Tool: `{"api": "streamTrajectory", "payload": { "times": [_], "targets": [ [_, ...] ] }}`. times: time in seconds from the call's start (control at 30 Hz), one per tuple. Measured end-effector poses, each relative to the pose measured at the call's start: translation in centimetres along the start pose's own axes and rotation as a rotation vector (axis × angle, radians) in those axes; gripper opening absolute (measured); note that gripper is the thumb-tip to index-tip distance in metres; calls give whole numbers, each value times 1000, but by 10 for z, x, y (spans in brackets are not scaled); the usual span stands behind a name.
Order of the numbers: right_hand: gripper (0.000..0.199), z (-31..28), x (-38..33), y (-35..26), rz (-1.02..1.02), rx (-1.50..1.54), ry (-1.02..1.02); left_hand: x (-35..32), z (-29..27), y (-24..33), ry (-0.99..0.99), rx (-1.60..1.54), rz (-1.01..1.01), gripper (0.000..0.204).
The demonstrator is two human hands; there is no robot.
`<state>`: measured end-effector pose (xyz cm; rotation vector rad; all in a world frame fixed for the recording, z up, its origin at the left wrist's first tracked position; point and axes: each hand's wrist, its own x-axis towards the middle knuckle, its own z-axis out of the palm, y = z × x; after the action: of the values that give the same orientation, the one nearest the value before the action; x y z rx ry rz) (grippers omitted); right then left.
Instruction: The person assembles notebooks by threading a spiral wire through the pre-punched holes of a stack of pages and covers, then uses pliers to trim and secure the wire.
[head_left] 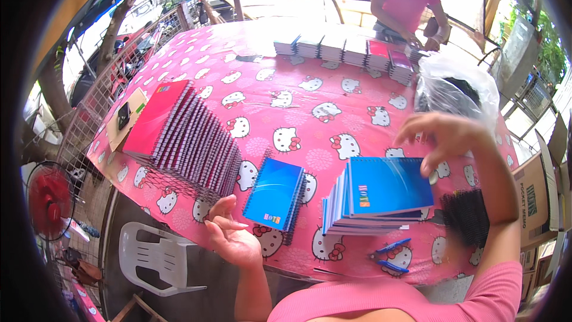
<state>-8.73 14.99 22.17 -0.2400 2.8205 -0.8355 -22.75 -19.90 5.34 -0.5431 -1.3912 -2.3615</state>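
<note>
My left hand (235, 238) is palm up at the table's near edge, fingers loosely bent and apart, with nothing in it. Just right of it lies a small pile of blue spiral notebooks (275, 188). My right hand (450, 137) hovers over the back right corner of a taller stack of blue notebooks (390, 185), its thumb and fingers spread around empty air. That stack's layers are uneven, and no spiral shows on its lower ones. Blue-handled cutting pliers (390, 256) lie in front of it. Black spiral binding coils (466, 217) are heaped beside my right forearm.
A long stack of red spiral notebooks (190, 137) fills the table's left side, beside a phone (123, 115) on cardboard. Smaller notebook stacks (330, 48) line the far side, where another person (405, 3) stands. A plastic bag (456, 89) and carton (536, 185) are at right; a white chair (155, 259) stands lower left.
</note>
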Motion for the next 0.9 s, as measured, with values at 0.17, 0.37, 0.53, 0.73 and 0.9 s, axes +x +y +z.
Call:
{"api": "streamTrajectory", "payload": {
  "times": [0.17, 0.37, 0.53, 0.73, 0.9],
  "targets": [
    [48, 38, -37, 3, 311, 135, 208, 16, 83, 43, -420, -97, -90, 34],
    [45, 41, -34, -2, 95, -131, 329, 16, 136, 65, -645, 56, -139, 30],
    [45, 44, -40, -18, 120, -150, 455, 7, 145, 61, -688, 28, -262, 52],
    [36, 50, -51, -54, 58, 367, 673, -3, 154, 66, -882, 147, 139, 55],
    [39, 103, -42, -37, 45, 706, 907, -9, 151, 69, -1009, 466, 261, 55]
  ]
}}
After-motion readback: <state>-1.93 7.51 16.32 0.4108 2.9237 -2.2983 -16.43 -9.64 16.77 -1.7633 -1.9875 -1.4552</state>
